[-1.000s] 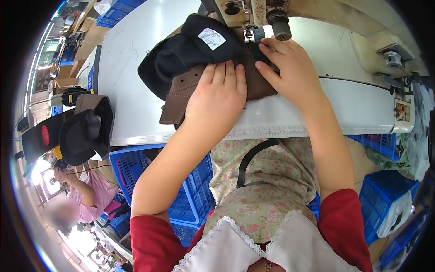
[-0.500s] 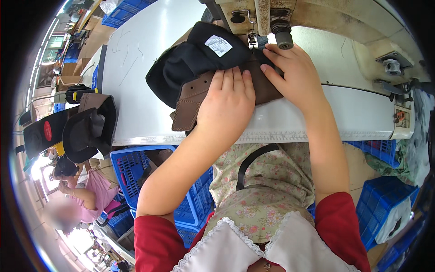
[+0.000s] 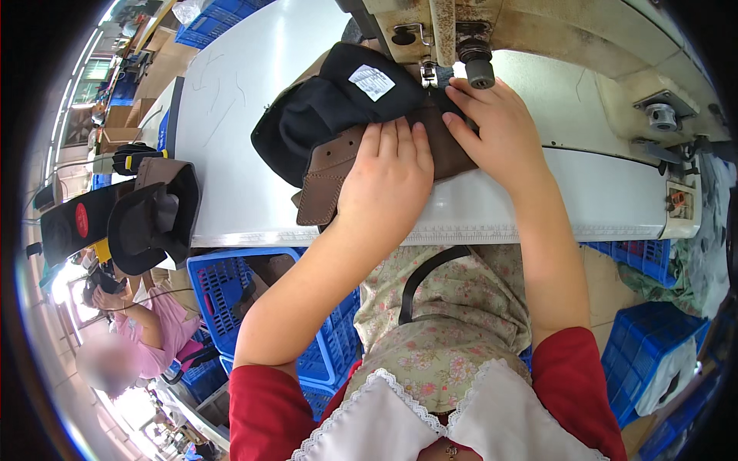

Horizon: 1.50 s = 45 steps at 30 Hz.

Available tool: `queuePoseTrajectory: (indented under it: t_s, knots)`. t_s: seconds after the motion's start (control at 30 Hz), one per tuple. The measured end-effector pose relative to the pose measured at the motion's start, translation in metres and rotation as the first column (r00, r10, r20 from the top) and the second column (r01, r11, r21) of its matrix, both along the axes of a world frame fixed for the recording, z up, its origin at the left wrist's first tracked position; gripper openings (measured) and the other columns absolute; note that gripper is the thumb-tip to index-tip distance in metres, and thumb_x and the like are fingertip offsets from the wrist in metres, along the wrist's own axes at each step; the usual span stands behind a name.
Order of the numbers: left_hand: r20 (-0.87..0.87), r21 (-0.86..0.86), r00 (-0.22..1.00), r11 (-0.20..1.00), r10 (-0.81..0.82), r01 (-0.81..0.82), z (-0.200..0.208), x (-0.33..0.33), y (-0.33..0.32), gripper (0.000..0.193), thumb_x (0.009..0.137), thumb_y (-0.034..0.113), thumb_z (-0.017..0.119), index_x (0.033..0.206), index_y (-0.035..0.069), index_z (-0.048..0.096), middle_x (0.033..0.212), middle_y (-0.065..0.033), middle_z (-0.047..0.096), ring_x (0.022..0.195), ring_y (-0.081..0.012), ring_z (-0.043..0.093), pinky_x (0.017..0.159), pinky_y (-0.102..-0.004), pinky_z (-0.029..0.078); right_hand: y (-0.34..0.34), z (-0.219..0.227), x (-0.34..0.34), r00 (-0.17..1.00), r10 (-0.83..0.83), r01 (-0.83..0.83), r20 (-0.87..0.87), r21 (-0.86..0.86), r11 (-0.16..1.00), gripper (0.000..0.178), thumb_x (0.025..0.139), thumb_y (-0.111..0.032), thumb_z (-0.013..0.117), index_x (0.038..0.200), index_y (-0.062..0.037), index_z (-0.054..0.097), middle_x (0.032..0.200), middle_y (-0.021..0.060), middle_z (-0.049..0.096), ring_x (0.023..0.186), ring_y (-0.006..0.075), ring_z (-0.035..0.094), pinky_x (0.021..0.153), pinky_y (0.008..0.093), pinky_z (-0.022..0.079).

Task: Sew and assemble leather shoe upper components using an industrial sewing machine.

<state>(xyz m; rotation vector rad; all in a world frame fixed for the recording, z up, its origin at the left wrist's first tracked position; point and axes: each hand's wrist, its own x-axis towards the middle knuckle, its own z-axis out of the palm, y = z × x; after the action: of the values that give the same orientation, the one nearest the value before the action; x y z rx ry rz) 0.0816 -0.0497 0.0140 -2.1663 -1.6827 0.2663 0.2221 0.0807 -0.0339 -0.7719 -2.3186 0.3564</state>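
A brown leather-like item (image 3: pixel 444 154) with soft black lining (image 3: pixel 307 111) lies bunched under the sewing machine (image 3: pixel 500 23). A white printed label (image 3: pixel 372 82) sits on the lining, and a brown stitched strap end with holes (image 3: pixel 323 192) sticks out toward me. My left hand (image 3: pixel 390 169) rests flat on the brown part, fingers stretched and pressing down. Close to the presser foot (image 3: pixel 428 74), my right hand (image 3: pixel 496 127) lies with thumb apart and fingers extended along the item's right edge. Part of that edge is hidden beneath my fingers.
On the left, a similar brown and black piece (image 3: pixel 154 219) hangs beside the table. Blue crates (image 3: pixel 246 257) stand below the table edge, with another blue crate (image 3: pixel 649 349) at right. A co-worker in pink (image 3: pixel 150 338) is at lower left.
The item has shifted very slightly right and down at its left end, with my left hand moving along. My right hand stays beside the presser foot. The co-worker's arm has moved.
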Motion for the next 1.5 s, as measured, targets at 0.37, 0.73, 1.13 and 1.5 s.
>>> queuePoseTrajectory:
  t_s: [0.37, 0.73, 1.13, 1.5]
  knots:
    - [0.058, 0.020, 0.995, 0.996, 0.080, -0.081, -0.002, 0.001, -0.003, 0.052, 0.079, 0.013, 0.057, 0.127, -0.008, 0.054, 0.128, -0.0258, 0.058, 0.118, -0.0347, 0.056, 0.107, -0.0434, 0.038, -0.027, -0.001, -0.011, 0.999, 0.028, -0.027, -0.043, 0.026, 0.999, 0.029, 0.085, -0.024, 0.064, 0.099, -0.0001, 0.071, 0.108, 0.0120, 0.069, 0.108, 0.0290, 0.061, 0.096, 0.0414, 0.047]
    - [0.831, -0.180, 0.446, 0.918, 0.334, -0.352, 0.105, -0.149, 0.068, 0.030, 0.088, 0.024, 0.064, 0.107, 0.001, 0.070, 0.102, -0.0073, 0.070, 0.094, -0.0142, 0.063, 0.084, -0.0268, 0.047, -0.029, -0.001, -0.012, 0.996, 0.028, -0.022, -0.083, 0.074, 0.997, 0.029, 0.085, -0.023, 0.063, 0.097, 0.0020, 0.071, 0.105, 0.0120, 0.068, 0.108, 0.0292, 0.061, 0.096, 0.0402, 0.048]
    - [0.613, -0.768, 0.564, 0.586, 0.553, 0.259, 0.024, -0.150, 0.150, 0.049, 0.087, 0.019, 0.069, 0.131, 0.003, 0.055, 0.127, -0.0146, 0.063, 0.119, -0.0241, 0.059, 0.101, -0.0387, 0.049, -0.028, -0.002, -0.003, 0.999, 0.030, -0.030, -0.029, 0.004, 1.000, 0.030, 0.086, -0.022, 0.063, 0.106, -0.0005, 0.068, 0.108, 0.0103, 0.067, 0.111, 0.0281, 0.059, 0.104, 0.0421, 0.042]
    - [0.811, -0.448, 0.518, 0.858, 0.272, 0.250, 0.015, -0.122, 0.135, 0.045, 0.081, 0.029, 0.076, 0.121, 0.009, 0.067, 0.119, -0.0091, 0.068, 0.107, -0.0212, 0.064, 0.095, -0.0352, 0.049, -0.029, 0.005, -0.003, 0.999, 0.036, -0.036, -0.006, -0.088, 0.995, 0.030, 0.088, -0.023, 0.061, 0.105, 0.0005, 0.068, 0.114, 0.0114, 0.067, 0.115, 0.0264, 0.059, 0.105, 0.0395, 0.042]
